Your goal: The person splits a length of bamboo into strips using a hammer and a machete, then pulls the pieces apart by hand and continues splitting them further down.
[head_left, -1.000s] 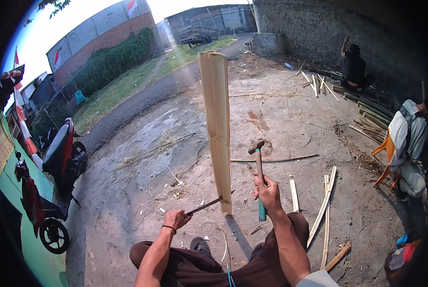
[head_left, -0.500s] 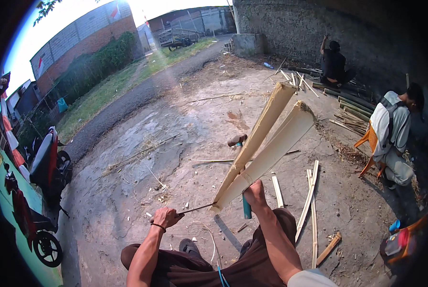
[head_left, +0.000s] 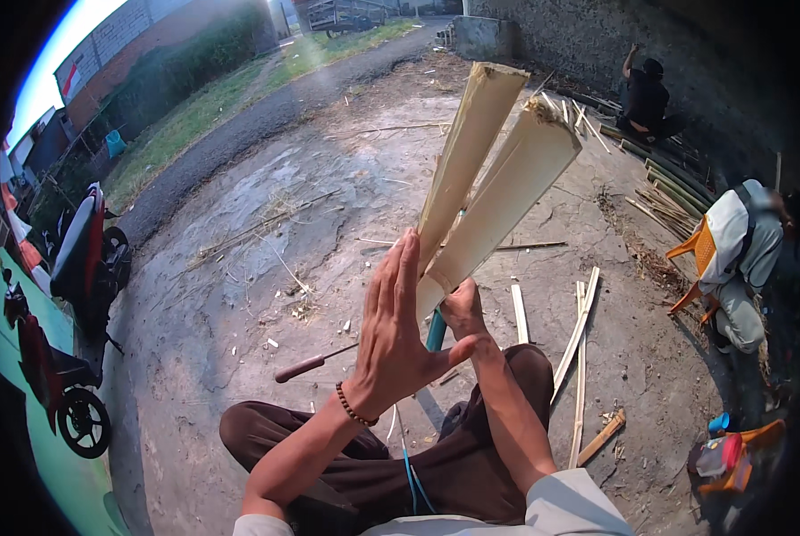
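Two pale split bamboo pieces (head_left: 516,188) stand tilted in front of me, spread in a V; their lower ends are hidden behind my hands. My left hand (head_left: 395,326) is open, its straight fingers up alongside the left piece's lower part; whether it presses on the bamboo I cannot tell. My right hand (head_left: 464,311) is closed round the teal handle of a hammer (head_left: 436,330), close against the bamboo's lower right side. The bamboo hides most of the hammer, its head included. On the ground left of my left hand lies a knife (head_left: 300,369) with a reddish-brown handle and thin dark blade.
Bamboo strips (head_left: 579,357) lie to my right, beside a short bamboo piece (head_left: 602,438). One person sits on an orange chair (head_left: 704,246) at right; another person (head_left: 646,103) crouches by the wall near bamboo poles (head_left: 677,179). Motorbikes (head_left: 78,406) stand at left.
My left hand has let go of the knife, now on the ground, and come up open beside the bamboo. My right hand, the hammer and the bamboo have shifted up and left.
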A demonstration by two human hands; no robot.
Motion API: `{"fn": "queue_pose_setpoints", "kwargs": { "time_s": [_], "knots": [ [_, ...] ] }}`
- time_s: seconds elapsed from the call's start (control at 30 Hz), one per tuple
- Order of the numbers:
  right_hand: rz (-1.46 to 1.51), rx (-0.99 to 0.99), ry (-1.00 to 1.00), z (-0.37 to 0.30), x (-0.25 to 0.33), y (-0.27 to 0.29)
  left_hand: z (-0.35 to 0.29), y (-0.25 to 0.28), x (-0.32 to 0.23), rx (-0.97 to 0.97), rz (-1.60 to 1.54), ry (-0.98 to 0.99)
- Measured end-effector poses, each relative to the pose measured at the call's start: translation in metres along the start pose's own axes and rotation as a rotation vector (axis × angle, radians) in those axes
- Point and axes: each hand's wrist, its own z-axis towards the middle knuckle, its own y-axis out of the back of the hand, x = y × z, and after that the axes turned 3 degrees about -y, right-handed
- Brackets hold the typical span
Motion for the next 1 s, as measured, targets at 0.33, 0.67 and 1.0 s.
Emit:
{"fn": "queue_pose_setpoints", "kwargs": {
  "time_s": [0.33, 0.67, 1.0],
  "knots": [
    [0.168, -0.057, 0.038, 0.016, -0.021, -0.046, 0.012, 0.012, 0.038, -0.312, -0.009, 0.121],
    [-0.002, -0.129, 0.010, 0.016, -0.016, -0.079, 0.028, 0.011, 0.066, -0.404, 0.192, 0.101],
    [0.076, 0.213, -0.098, 0.014, -0.004, -0.071, 0.032, 0.021, 0.107, -0.453, 0.083, 0.151]
  ]
}}
